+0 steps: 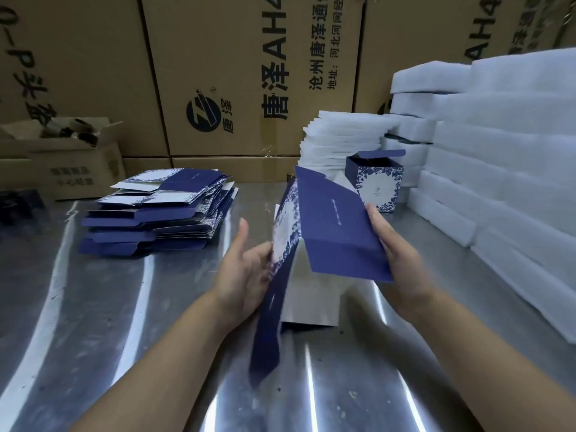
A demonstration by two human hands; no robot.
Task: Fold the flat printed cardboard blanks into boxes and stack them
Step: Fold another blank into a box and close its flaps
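Both hands' (241,275) (402,260) fingers mostly hidden bhd blurry blank (336,232).
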